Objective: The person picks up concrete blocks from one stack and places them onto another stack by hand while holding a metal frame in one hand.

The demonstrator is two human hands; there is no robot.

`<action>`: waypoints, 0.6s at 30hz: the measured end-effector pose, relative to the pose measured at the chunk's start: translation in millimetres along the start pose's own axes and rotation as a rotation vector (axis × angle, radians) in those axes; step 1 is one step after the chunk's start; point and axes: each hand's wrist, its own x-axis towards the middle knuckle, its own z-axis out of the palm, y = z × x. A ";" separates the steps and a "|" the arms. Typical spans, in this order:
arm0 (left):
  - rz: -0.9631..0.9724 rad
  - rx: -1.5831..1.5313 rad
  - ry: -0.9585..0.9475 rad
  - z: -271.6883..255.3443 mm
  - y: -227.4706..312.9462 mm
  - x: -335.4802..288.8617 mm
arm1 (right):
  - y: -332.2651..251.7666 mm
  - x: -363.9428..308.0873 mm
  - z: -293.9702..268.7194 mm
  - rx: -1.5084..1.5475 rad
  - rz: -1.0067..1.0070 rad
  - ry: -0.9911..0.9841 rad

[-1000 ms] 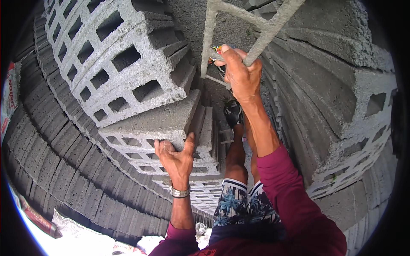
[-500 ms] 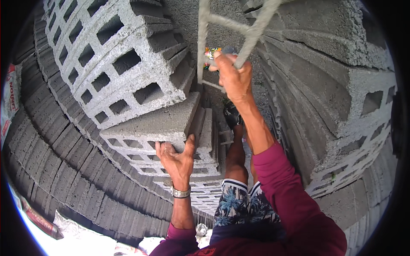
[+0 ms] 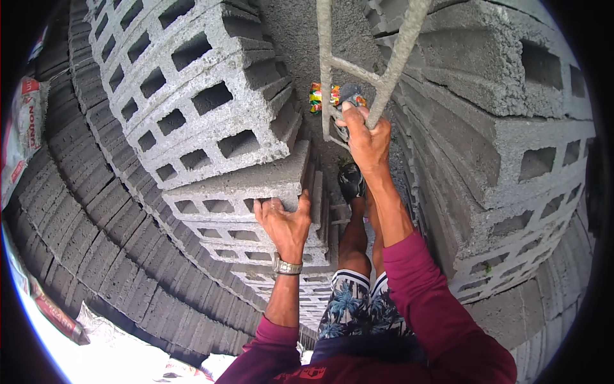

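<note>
My left hand (image 3: 285, 225) grips the front edge of a grey hollow concrete block (image 3: 246, 175). Its fingers hook into one of the block's holes and its thumb presses on the top corner. That block lies at the top of a lower step of the left stack, against taller blocks behind. Ahead of me, my right hand (image 3: 367, 142) is wrapped round the right rail of a cement-crusted grey ladder (image 3: 398, 57), near a rung. The ladder slants up between the two stacks.
Hollow blocks (image 3: 211, 96) rise high on the left, and another tall stack (image 3: 448, 134) stands close on the right. Below, my foot in a black shoe (image 3: 350, 182) shows in the narrow gap. Colourful wrappers (image 3: 316, 97) lie farther down. Printed sacks (image 3: 29, 121) are at the far left.
The view has shifted slightly, so the stacks and ladder appear lower and farther right. Both hands keep their grips on the block and the ladder.
</note>
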 end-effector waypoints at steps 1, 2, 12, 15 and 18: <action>0.060 0.003 -0.030 -7.5 -2.7 2.7 | -4.8 -5.0 0.2 0.004 0.032 -0.001; 0.120 0.008 -0.076 -17.3 -5.0 3.1 | -6.3 -11.2 -3.9 -0.001 0.074 0.005; 0.124 -0.010 0.264 -71.5 62.2 102.6 | -33.5 -5.5 -0.9 -0.023 0.133 0.041; 0.086 -0.105 0.226 -73.0 64.3 103.7 | -47.5 3.3 -7.0 -0.010 0.049 0.037; 0.135 -0.126 0.236 -60.4 60.1 94.5 | -70.9 4.2 0.0 -0.029 -0.033 0.016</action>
